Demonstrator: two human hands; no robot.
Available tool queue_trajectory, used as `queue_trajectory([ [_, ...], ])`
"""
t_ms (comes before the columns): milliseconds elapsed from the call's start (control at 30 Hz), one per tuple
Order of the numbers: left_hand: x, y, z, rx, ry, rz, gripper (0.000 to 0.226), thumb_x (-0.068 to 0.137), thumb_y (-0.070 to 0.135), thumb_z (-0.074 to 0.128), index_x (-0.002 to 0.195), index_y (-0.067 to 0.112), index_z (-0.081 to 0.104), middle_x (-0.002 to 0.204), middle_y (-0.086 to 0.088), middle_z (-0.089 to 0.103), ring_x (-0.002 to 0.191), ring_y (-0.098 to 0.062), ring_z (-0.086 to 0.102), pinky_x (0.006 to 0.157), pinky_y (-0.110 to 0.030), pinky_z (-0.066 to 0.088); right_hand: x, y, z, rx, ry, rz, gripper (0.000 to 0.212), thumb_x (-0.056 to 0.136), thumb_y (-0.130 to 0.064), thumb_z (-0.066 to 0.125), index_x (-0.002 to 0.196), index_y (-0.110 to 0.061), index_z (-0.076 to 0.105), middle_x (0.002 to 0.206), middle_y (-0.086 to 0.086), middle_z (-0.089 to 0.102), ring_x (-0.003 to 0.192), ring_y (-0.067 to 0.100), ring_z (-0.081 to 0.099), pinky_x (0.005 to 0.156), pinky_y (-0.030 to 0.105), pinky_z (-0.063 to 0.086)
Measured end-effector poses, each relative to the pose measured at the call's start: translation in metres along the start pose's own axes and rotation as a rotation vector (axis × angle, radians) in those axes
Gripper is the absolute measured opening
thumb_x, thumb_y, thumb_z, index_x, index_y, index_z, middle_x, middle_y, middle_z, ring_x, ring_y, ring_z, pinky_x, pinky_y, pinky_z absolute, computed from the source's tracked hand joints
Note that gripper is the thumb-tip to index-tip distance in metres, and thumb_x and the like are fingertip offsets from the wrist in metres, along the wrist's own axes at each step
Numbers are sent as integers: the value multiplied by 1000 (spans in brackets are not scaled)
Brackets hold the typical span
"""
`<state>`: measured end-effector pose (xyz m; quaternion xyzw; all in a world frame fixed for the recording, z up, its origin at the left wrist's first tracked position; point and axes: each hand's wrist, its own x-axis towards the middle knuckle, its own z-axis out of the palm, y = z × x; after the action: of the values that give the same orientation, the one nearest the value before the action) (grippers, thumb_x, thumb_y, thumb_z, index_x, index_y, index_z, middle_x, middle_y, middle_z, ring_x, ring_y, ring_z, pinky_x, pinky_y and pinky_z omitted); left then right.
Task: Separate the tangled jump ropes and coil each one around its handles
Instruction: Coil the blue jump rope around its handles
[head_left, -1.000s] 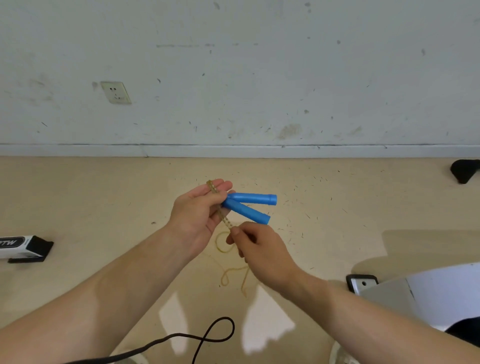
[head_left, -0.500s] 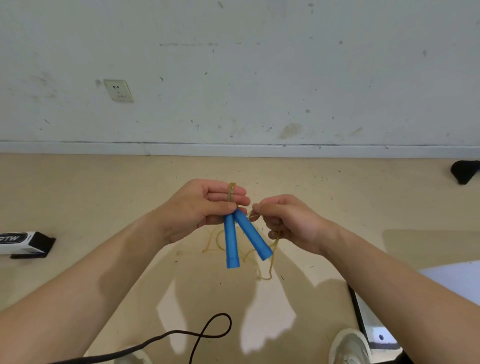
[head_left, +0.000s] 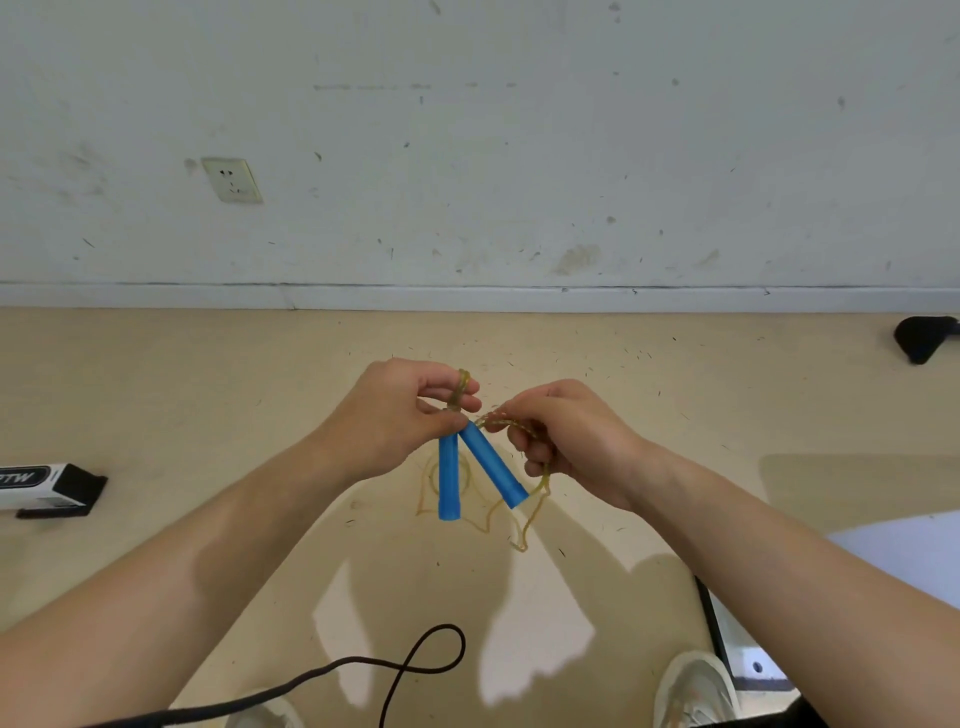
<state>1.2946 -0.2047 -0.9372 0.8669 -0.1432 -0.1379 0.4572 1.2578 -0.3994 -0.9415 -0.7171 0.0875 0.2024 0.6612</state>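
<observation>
Two blue handles (head_left: 480, 467) of one jump rope hang downward, spread in a narrow V, pinched at their top ends by my left hand (head_left: 395, 415). A short loop of the translucent yellow rope (head_left: 524, 431) sticks up above my left fingers. My right hand (head_left: 566, 441) is closed on the same yellow rope just to the right of the handles. The rest of the rope droops from that hand and trails in loose curls on the floor below. A black rope (head_left: 415, 665) lies looped on the floor near my feet, apart from both hands.
A beige floor meets a scuffed white wall with a socket (head_left: 232, 180). A white and black box (head_left: 47, 488) lies at the left edge. A dark object (head_left: 924, 338) sits far right. My shoes (head_left: 696, 691) and a white panel (head_left: 737, 639) are at the bottom right.
The blue handles swung from pointing right to hanging down. My right hand rose from below the handles to beside them, still on the yellow rope. Little moved in the last half second.
</observation>
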Motion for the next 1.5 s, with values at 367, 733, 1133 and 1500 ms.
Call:
queue_trajectory([
  [367,-4,-6,34,-32,458,74,24,82,0,76,98,18,73,88,13,70,79,-1,70,76,-12,55,-22,14,47,-51,103,-50,27,104,-21,39,127,-26,53,79,6,71,49,17,60,53,29,55],
  [733,5,-10,27,-745,451,-454,20,86,8,76,105,8,68,100,-10,75,86,-20,75,75,-31,60,-10,48,51,-1014,139,-358,75,97,-6,38,160,-24,0,93,-3,40,74,22,49,58,38,41],
  [1133,7,-3,30,-863,550,-461,30,78,-3,79,101,6,64,100,-10,71,75,-19,69,75,-32,60,-29,51,70,-803,100,-446,63,102,-24,42,156,-16,12,118,0,48,89,19,53,70,34,40],
  [1500,-3,6,-4,-934,113,-381,29,86,-1,70,114,1,64,94,-9,72,92,-25,74,70,-27,62,8,42,2,-320,-45,-119,21,97,-22,59,78,-20,69,57,-14,48,56,5,41,60,22,36],
])
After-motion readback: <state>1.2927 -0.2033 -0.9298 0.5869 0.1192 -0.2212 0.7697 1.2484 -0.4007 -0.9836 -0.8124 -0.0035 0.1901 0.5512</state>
